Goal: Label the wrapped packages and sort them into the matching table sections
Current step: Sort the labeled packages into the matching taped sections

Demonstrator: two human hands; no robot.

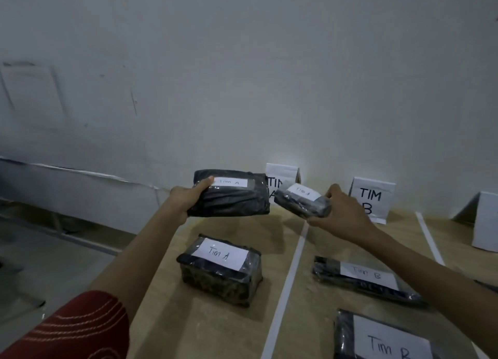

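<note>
My left hand grips a large black wrapped package with a "Tim A" label, held above the far end of the left table section. My right hand grips a smaller black package, also labelled "Tim A", tilted in the air over the white dividing strip. Below them a third "Tim A" package lies flat in the left section. Two "Tim B" packages lie in the middle section. The folded "TIM A" sign stands partly hidden behind the held packages.
A "TIM B" paper sign stands against the wall. A second white strip marks a further section with another folded sign at the right edge. The wooden table ends at its left edge; floor lies beyond.
</note>
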